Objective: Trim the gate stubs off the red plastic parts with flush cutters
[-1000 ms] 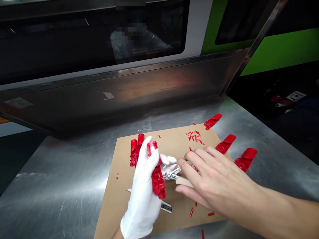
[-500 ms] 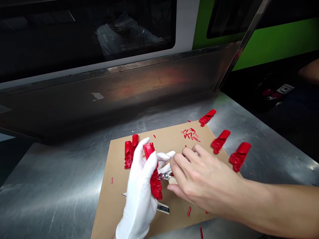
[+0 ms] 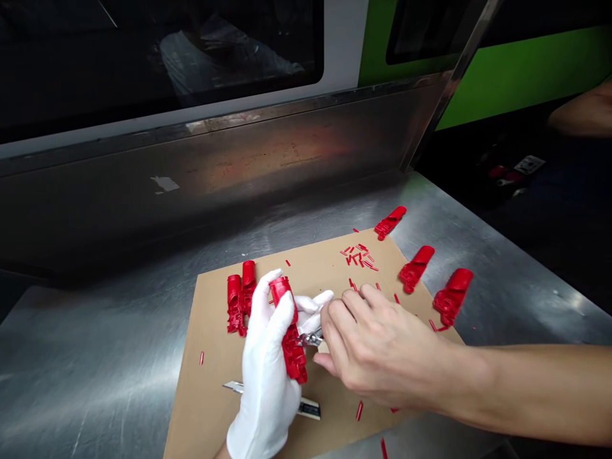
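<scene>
- Brushed steel tabletop [image 3: 105, 376] runs under a dark machine window, with a brown cardboard sheet [image 3: 220, 395] laid flat on it.
- Two red moulded plastic parts [image 3: 238, 299] lie side by side on the cardboard's far left part.
- White-gloved left hand [image 3: 270, 376] is closed around a long red moulded plastic piece [image 3: 288, 331], held upright above the cardboard.
- Partly hidden under that hand, a grey utility knife [image 3: 306, 408] lies flat on the cardboard.
- Bare right hand [image 3: 382, 347] is curled around small metal cutting pliers [image 3: 310, 338], whose tip touches the held piece.
- Short red plastic offcuts [image 3: 357, 255] are scattered near the cardboard's far edge.
- Three more red parts [image 3: 415, 268] lie in a row along the right edge.
</scene>
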Demonstrator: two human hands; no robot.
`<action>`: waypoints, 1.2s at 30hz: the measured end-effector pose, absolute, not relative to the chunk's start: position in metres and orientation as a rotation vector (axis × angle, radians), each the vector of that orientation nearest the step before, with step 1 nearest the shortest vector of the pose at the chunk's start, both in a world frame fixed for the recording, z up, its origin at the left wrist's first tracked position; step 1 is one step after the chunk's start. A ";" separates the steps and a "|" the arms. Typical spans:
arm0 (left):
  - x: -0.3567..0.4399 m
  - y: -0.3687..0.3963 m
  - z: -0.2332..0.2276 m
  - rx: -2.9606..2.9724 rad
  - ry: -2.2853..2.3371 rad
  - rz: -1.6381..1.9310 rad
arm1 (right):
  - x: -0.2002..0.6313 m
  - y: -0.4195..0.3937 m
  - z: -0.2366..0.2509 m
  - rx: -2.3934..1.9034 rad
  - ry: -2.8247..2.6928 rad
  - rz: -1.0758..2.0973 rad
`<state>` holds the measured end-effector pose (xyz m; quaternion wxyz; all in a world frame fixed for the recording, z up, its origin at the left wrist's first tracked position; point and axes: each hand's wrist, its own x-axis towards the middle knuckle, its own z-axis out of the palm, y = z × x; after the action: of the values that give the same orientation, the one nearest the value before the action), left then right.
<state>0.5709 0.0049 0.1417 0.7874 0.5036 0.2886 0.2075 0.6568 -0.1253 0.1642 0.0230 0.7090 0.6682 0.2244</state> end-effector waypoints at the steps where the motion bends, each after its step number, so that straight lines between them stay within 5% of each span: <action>1: 0.573 0.005 0.141 1.071 0.613 0.431 | 0.657 -0.126 0.162 2.189 2.068 0.703; 21: 0.614 -0.002 0.125 0.973 0.510 0.221 | 0.687 -0.142 0.140 2.343 2.004 0.638; 28: 0.620 -0.004 0.123 0.983 0.500 0.177 | 0.690 -0.145 0.136 2.461 1.963 0.349; 36: 0.623 -0.007 0.130 1.006 0.568 0.173 | 0.688 -0.146 0.129 2.464 1.934 0.557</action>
<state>0.6226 -0.0075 0.1298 0.8343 0.4747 0.2683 0.0817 0.6880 -0.1456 0.1286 -0.0197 0.7744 0.6077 0.1751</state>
